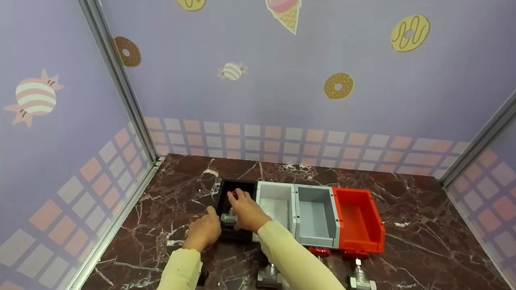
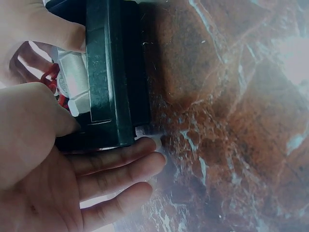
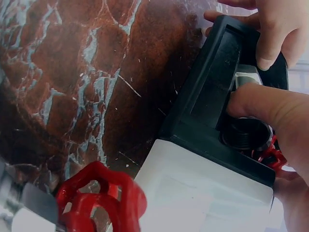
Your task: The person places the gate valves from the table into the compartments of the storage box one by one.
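Observation:
In the head view my right hand (image 1: 248, 211) reaches into the black bin (image 1: 238, 186) at the row's left end. It grips a metal valve (image 1: 228, 218) with a red handwheel (image 2: 50, 72); the thumb lies on the body and the fingers are by the wheel. The valve lies inside the bin, partly hidden by the hand. My left hand (image 1: 203, 229) is at the bin's left side, holding its wall. In the left wrist view the thumb goes over the rim and the other fingers stretch along the outside.
A white bin (image 1: 276, 187), a grey bin (image 1: 316, 193) and a red bin (image 1: 358, 193) stand side by side right of the black one. In front lie more valves, one (image 1: 269, 278) near my right sleeve, another (image 1: 360, 282) farther right. Patterned walls enclose the marble-look table (image 1: 169, 193).

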Motion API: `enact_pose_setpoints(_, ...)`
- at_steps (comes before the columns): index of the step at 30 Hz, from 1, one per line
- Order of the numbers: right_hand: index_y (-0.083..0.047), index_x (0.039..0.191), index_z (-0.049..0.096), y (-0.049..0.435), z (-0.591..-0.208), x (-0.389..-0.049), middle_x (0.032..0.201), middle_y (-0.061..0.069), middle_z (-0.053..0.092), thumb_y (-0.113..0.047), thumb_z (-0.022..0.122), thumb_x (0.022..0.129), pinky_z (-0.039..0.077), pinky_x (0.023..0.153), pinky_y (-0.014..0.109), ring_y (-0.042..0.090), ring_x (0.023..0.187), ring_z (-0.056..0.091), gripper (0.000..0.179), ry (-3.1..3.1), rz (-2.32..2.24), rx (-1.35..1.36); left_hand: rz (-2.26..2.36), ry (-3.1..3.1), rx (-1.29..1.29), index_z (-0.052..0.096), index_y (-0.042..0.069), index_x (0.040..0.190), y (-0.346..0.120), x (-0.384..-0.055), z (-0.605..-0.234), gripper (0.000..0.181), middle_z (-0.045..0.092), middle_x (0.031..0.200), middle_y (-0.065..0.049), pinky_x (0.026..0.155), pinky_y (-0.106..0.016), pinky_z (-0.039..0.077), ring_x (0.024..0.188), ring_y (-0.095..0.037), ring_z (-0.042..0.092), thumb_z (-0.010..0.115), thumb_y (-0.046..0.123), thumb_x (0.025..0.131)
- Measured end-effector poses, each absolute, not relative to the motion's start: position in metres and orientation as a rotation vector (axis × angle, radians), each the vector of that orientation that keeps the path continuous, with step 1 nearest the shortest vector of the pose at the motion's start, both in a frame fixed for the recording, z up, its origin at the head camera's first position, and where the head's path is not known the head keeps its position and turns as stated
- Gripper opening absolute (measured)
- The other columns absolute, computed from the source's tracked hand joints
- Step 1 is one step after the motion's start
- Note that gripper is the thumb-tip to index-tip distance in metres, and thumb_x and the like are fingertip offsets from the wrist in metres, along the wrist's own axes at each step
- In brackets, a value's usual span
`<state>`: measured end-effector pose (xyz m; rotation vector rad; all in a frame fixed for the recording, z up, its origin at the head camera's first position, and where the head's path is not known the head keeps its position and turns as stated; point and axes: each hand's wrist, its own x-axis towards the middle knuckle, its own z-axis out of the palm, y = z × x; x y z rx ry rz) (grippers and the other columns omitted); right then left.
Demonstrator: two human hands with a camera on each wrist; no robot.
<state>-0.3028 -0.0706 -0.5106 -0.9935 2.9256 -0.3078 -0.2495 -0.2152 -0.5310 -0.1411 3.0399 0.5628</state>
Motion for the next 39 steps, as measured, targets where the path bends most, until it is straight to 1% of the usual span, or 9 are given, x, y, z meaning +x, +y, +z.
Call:
enact_pose_setpoints(5,-0.010,0.151,0.032,-0.073,-0.511,-0.306,0.151,0.017,0.035,-0.022,0.090,0.065,0.046,0.101,0.038,0.035,0.135,0.041,0.104,2.899,-0.304,-0.972,0.565,3.047,-0.146,0.042,-0.005,0.115,-0.215,-0.249,-0.531,0.026,0.068,0.091,-0.024,0.069,-0.058,0.049,0.078,-0.045,0.066,0.042,0.018,0.101)
enact_pose_setpoints(11,-0.010,0.150,0.033,-0.074,-0.511,-0.309,0.151,0.019,0.035,-0.021,0.090,0.065,0.046,0.102,0.040,0.039,0.136,0.040,0.103,2.870,-0.288,-0.982,0.570,3.057,-0.150,0.043,-0.002,0.108,-0.215,-0.248,-0.530,0.022,0.068,0.087,-0.024,0.066,-0.057,0.049,0.075,-0.044,0.066,0.044,0.019,0.101)
enact_pose_setpoints(18,-0.009,0.150,0.033,-0.072,-0.516,-0.310,0.150,0.020,0.036,-0.022,0.089,0.066,0.046,0.101,0.040,0.039,0.133,0.044,0.102,2.883,-0.232,-1.044,0.547,3.065,-0.129,0.043,-0.004,0.112,-0.214,-0.247,-0.530,0.025,0.068,0.089,-0.024,0.065,-0.056,0.049,0.075,-0.043,0.066,0.044,0.019,0.101)
enact_pose_setpoints(22,-0.008,0.149,0.034,-0.072,-0.518,-0.310,0.149,0.020,0.037,-0.023,0.089,0.067,0.047,0.100,0.038,0.038,0.132,0.046,0.101,2.893,-0.223,-1.055,0.542,3.030,-0.140,0.041,-0.006,0.122,-0.215,-0.249,-0.531,0.033,0.068,0.092,-0.024,0.066,-0.055,0.049,0.075,-0.042,0.066,0.042,0.020,0.102)
enact_pose_setpoints(24,-0.008,0.149,0.034,-0.072,-0.519,-0.310,0.148,0.021,0.038,-0.023,0.089,0.067,0.048,0.099,0.038,0.038,0.130,0.047,0.100,2.900,-0.218,-1.057,0.543,3.022,-0.143,0.040,-0.006,0.123,-0.216,-0.249,-0.531,0.034,0.068,0.092,-0.023,0.066,-0.055,0.049,0.075,-0.041,0.066,0.042,0.020,0.102)
enact_pose_setpoints(25,-0.007,0.149,0.034,-0.072,-0.519,-0.310,0.148,0.021,0.038,-0.022,0.089,0.067,0.048,0.099,0.039,0.039,0.130,0.048,0.100,2.901,-0.223,-1.058,0.542,3.021,-0.144,0.040,-0.006,0.123,-0.216,-0.249,-0.531,0.033,0.068,0.092,-0.023,0.066,-0.055,0.049,0.074,-0.041,0.066,0.041,0.020,0.102)
enact_pose_setpoints(30,-0.004,0.147,0.036,-0.073,-0.520,-0.310,0.145,0.023,0.041,-0.021,0.090,0.066,0.047,0.100,0.041,0.041,0.127,0.050,0.099,2.903,-0.248,-1.062,0.543,3.046,-0.142,0.041,-0.001,0.107,-0.215,-0.248,-0.532,0.020,0.067,0.084,-0.020,0.063,-0.054,0.049,0.071,-0.040,0.065,0.042,0.019,0.102)
enact_pose_setpoints(33,-0.003,0.147,0.036,-0.073,-0.521,-0.310,0.145,0.023,0.041,-0.020,0.089,0.067,0.046,0.101,0.040,0.039,0.127,0.051,0.098,2.907,-0.228,-1.065,0.546,3.050,-0.149,0.041,0.000,0.105,-0.214,-0.248,-0.532,0.019,0.067,0.083,-0.020,0.063,-0.054,0.049,0.070,-0.040,0.065,0.043,0.019,0.101)
enact_pose_setpoints(39,-0.002,0.146,0.037,-0.074,-0.522,-0.310,0.144,0.024,0.043,-0.019,0.088,0.068,0.045,0.102,0.040,0.036,0.126,0.053,0.095,2.929,-0.166,-1.083,0.571,3.039,-0.167,0.042,0.001,0.104,-0.215,-0.249,-0.531,0.019,0.068,0.087,-0.022,0.065,-0.056,0.049,0.074,-0.042,0.065,0.043,0.020,0.101)
